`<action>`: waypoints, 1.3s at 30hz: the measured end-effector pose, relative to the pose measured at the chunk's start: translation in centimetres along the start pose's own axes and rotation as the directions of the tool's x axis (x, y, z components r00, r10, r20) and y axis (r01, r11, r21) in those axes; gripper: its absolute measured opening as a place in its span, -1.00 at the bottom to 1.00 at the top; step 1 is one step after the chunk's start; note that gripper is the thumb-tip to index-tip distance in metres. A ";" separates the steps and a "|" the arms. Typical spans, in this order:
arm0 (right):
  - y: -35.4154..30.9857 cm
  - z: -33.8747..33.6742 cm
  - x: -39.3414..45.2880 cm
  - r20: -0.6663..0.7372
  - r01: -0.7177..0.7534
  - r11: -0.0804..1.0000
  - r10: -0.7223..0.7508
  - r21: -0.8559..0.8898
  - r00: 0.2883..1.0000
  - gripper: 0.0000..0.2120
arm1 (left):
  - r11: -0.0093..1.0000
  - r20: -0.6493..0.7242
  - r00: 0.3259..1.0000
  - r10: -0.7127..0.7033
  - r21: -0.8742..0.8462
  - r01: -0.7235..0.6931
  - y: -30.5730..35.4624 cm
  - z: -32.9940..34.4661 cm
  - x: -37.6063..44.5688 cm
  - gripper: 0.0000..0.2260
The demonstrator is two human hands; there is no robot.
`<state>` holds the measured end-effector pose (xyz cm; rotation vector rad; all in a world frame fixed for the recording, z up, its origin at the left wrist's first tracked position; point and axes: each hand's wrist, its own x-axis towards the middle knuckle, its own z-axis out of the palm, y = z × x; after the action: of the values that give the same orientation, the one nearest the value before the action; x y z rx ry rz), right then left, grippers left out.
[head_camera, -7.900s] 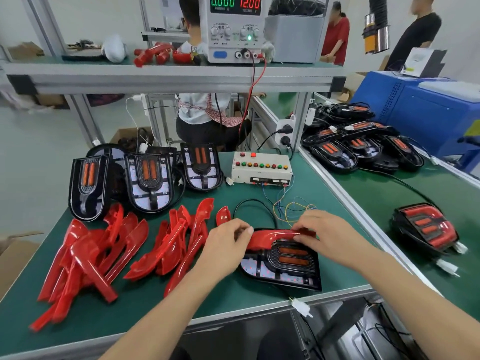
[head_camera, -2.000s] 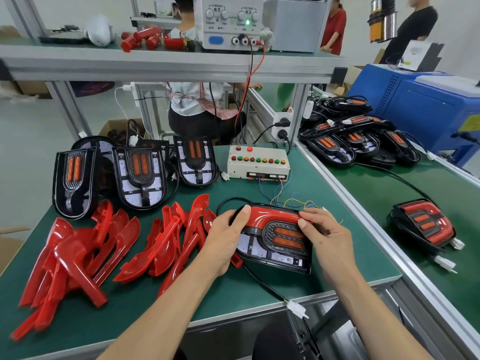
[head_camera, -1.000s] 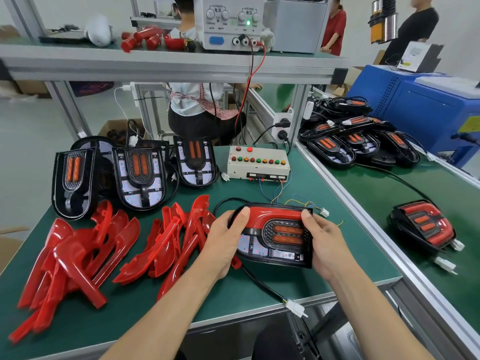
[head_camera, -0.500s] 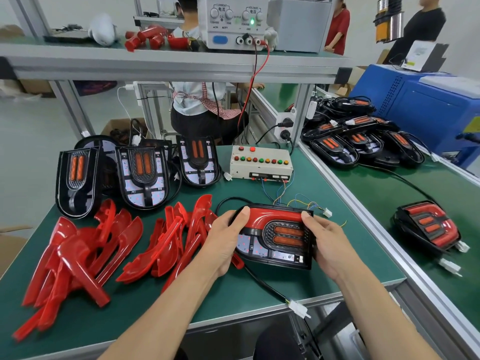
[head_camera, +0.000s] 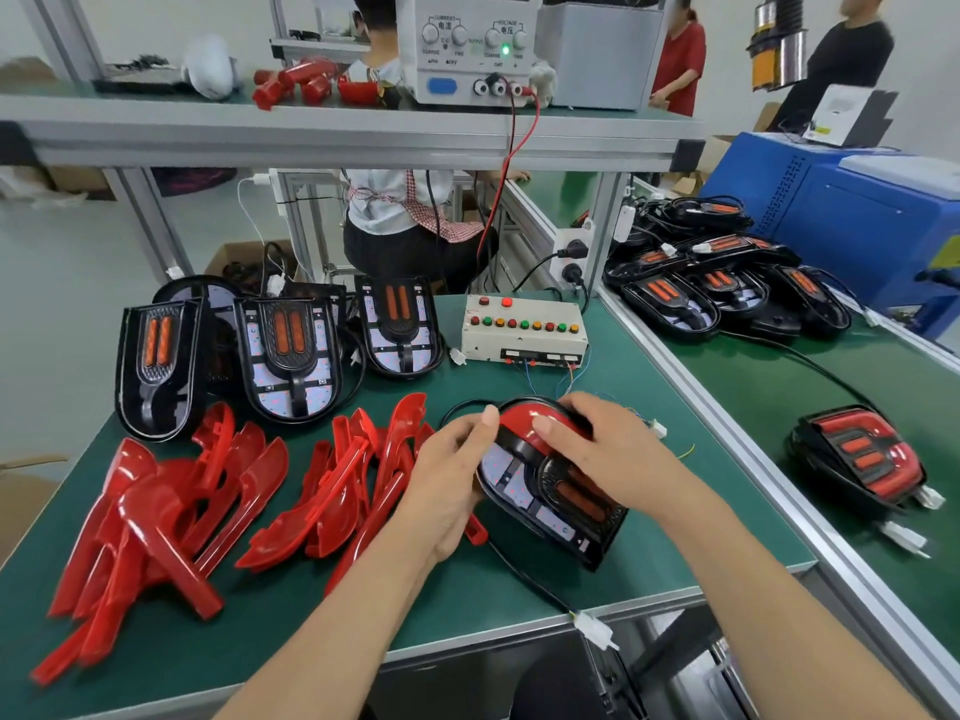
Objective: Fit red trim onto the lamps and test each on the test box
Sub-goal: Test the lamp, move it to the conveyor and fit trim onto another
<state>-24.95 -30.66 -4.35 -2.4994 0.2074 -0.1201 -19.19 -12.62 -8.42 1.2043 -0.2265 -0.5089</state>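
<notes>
A black lamp (head_camera: 556,498) with red trim (head_camera: 519,415) fitted on its rounded end lies tilted on the green bench, rounded end towards the test box (head_camera: 523,331). My left hand (head_camera: 449,475) grips the lamp's left side, thumb on the trim. My right hand (head_camera: 608,449) lies over the top of the lamp, fingers curled over the red trim. The lamp's cable runs to a white plug (head_camera: 595,630) at the bench's front edge. Loose red trim pieces (head_camera: 171,511) are heaped at the left.
Three untrimmed lamps (head_camera: 291,350) lean at the back left. A trimmed lamp (head_camera: 862,457) and a stack of lamps (head_camera: 717,283) sit on the right bench. A power supply (head_camera: 467,49) stands on the shelf above. People are behind the bench.
The lamp has been turned from lying crosswise to pointing its rounded trimmed end away from me. My right hand moved from the lamp's right edge onto the trim.
</notes>
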 end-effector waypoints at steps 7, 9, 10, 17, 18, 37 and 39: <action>-0.4 0.0 0.5 0.052 0.005 0.994 -0.011 0.106 0.999 -0.39 | 0.997 0.020 0.999 -0.040 -0.062 0.041 1.0 1.1 -0.1 -0.82; -0.7 -0.2 0.7 0.050 0.002 0.991 -0.009 0.137 0.999 -0.38 | 0.992 0.033 0.998 -0.061 -0.106 0.064 1.5 1.4 0.0 -0.81; -0.8 -0.2 0.8 0.048 -0.008 0.985 0.000 0.170 0.999 -0.41 | 0.992 0.029 0.998 -0.063 -0.106 0.066 1.7 1.5 0.0 -0.82; -1.1 0.1 0.7 0.007 0.025 0.976 -0.027 0.218 1.000 -0.62 | 0.998 -0.031 0.999 -0.023 -0.057 0.021 1.7 2.0 0.2 -0.90; -1.0 0.1 0.7 -0.008 0.038 0.979 -0.037 0.198 0.999 -0.65 | 0.999 -0.029 0.999 -0.013 -0.040 0.012 1.5 1.9 0.2 -0.87; 6.3 -0.3 -4.9 0.018 -0.041 0.738 0.039 0.674 0.999 -0.72 | 0.975 -0.057 0.991 -0.119 -0.195 0.106 1.4 0.7 1.1 -0.74; 6.4 0.1 -4.8 0.005 -0.039 0.694 0.052 0.719 0.999 -0.71 | 0.973 -0.076 0.989 -0.126 -0.202 0.109 1.4 0.7 1.2 -0.73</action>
<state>-30.46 -34.84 -8.37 -1.6948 0.1825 -0.1642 -18.11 -13.41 -7.01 1.0468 -0.0277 -0.5663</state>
